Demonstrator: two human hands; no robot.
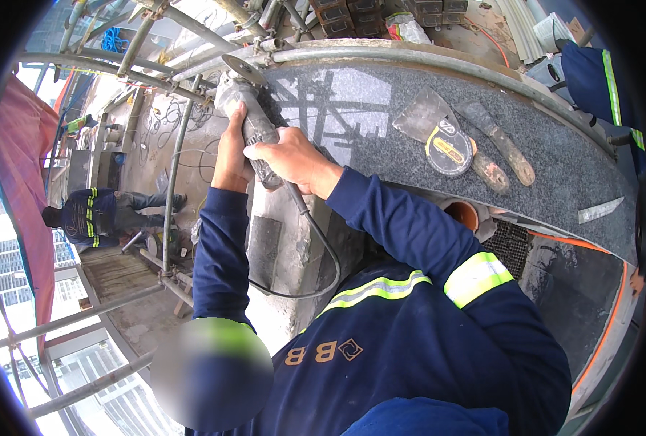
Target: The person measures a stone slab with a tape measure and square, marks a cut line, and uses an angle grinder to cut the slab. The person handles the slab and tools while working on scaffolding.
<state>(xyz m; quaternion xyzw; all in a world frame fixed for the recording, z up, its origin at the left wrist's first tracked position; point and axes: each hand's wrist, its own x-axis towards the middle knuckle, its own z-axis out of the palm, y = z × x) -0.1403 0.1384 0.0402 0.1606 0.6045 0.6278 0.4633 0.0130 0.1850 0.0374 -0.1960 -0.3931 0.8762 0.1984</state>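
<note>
Both of my hands are on a grey, dusty angle grinder [259, 129]. My left hand [233, 152] wraps round the side of its body, near the head. My right hand [297, 156] closes over its rear part, just above where the black cord [335, 254] comes out. The grinder's thin disc [244, 71] points away from me, by the left end of a dark speckled stone slab [359, 94]. Lying on the slab to the right are a wide scraper [425, 115], a round disc with a yellow label [450, 147] and a worn, long-handled tool [501, 138].
Scaffold pipes [410, 54] run along the slab's far edge and stand at the left. A flat grey blade-like piece [600, 210] lies at the slab's right. A co-worker [94, 216] is at a lower level on the left. An orange pipe end [462, 214] shows below the slab.
</note>
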